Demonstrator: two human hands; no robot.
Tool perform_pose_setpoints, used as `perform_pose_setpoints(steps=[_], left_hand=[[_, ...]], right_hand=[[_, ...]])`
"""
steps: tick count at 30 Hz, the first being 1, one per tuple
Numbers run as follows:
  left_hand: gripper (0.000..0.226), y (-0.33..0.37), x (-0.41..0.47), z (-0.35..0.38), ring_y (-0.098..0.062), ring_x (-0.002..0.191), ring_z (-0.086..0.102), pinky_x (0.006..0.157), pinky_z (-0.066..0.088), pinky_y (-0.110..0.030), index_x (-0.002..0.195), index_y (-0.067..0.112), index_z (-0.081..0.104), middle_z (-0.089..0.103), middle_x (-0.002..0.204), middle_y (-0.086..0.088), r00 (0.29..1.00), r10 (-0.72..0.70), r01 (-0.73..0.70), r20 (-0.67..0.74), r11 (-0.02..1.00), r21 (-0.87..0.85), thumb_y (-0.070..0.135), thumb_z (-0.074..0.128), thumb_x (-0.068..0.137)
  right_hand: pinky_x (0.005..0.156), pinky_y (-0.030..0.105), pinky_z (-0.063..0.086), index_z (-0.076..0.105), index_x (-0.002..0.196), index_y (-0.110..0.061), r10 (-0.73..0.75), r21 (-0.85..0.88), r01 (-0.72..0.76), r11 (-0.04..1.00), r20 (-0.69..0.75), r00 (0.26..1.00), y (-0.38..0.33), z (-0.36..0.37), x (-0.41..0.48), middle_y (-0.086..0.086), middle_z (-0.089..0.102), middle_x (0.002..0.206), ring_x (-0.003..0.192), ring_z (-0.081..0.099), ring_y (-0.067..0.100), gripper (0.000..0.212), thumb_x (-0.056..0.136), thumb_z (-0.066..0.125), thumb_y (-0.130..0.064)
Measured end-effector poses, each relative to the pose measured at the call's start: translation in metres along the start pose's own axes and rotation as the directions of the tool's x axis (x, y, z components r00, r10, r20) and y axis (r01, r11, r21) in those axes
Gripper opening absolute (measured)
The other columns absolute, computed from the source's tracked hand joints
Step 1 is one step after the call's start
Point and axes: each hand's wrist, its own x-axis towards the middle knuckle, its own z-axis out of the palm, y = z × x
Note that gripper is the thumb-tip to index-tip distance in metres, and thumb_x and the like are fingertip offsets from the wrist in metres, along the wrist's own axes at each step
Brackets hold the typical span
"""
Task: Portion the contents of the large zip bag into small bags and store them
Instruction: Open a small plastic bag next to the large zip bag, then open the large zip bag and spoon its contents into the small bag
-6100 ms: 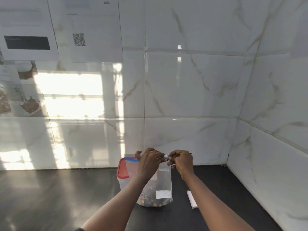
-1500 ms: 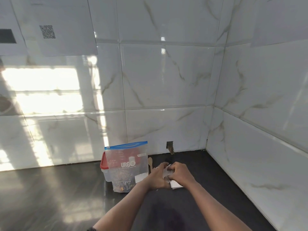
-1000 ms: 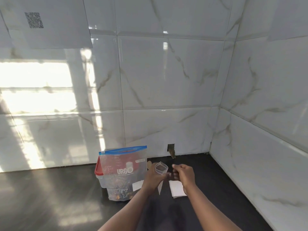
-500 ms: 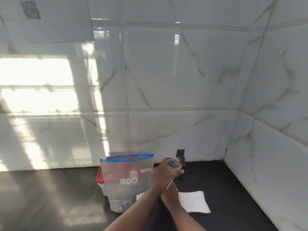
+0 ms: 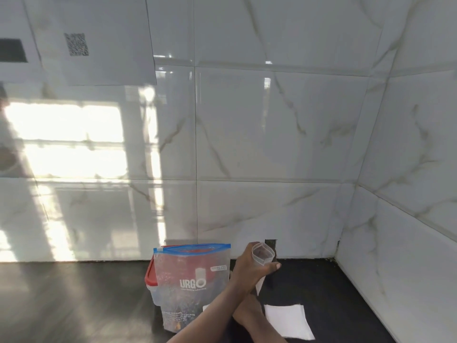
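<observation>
Little is changing since half a second ago: the left hand [image 5: 247,266] is still lifting the small bag [image 5: 262,253], and the right forearm is still reaching beneath the left one.

Seen from the head, the fingers [image 5: 272,266] of the left hand are wrapping round the small bag just under its rim, keeping the mouth rounded and facing up. Its tail is hanging below them, off the dark surface [image 5: 333,293]. The right hand is hiding behind the left forearm, so I cannot tell how its fingers are set.

The large zip bag [image 5: 193,280] is standing upright just left of the holding fingers, close by the wrist and against a red-lidded tub [image 5: 150,276]. Its blue zip strip seems to be gaping, with dark contents sitting low inside. A flat white stack [image 5: 286,320] is lying below and right of the fingers.

The small bag is probably handling as thin, light, limp film that folds shut unless pinched near the rim. The large bag is likely soft, slick and bottom-heavy, so the top edge beside the zip is looking like the safest hold.
</observation>
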Motion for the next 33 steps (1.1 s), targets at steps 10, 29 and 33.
perform_pose_setpoints(steps=[10, 29, 33], left_hand=[[0.056, 0.069, 0.021, -0.052, -0.009, 0.104, 0.057, 0.085, 0.035, -0.009, 0.119, 0.009, 0.052, 0.063, 0.112, -0.001, 0.97, 0.239, -0.224, -0.036, 0.945, 0.24, 0.013, 0.079, 0.07], [0.062, 0.039, 0.019, -0.172, -0.028, 0.113, 0.051, 0.079, 0.038, -0.026, 0.12, 0.006, 0.052, 0.057, 0.123, -0.013, 0.965, -0.254, 0.1, 0.061, 0.574, 0.813, 0.028, 0.079, 0.069], [0.044, 0.042, 0.025, -0.158, -0.027, 0.104, 0.055, 0.072, 0.038, -0.024, 0.107, 0.006, 0.06, 0.062, 0.113, -0.011, 0.971, -0.224, 0.07, 0.081, 0.592, 0.803, 0.021, 0.075, 0.068]], right_hand=[[0.076, 0.027, 0.042, 0.051, 0.057, -0.016, 0.008, 0.132, 0.019, 0.991, -0.197, 0.98, -0.02, -0.072, -0.016, 0.011, 0.063, 0.08, 0.098, 0.061, 0.027, 0.037, 0.09, 0.047, -0.03], [0.059, 0.023, 0.034, 0.042, 0.061, -0.007, 0.032, 0.226, 0.04, 0.973, -0.308, 0.951, -0.104, -0.099, -0.025, 0.017, 0.056, 0.081, 0.077, 0.056, 0.031, 0.024, 0.081, 0.054, -0.005], [0.054, 0.022, 0.029, 0.042, 0.06, -0.004, 0.073, 0.217, 0.01, 0.976, -0.371, 0.926, -0.092, -0.107, -0.02, 0.022, 0.061, 0.084, 0.084, 0.06, 0.033, 0.026, 0.084, 0.053, -0.004]])
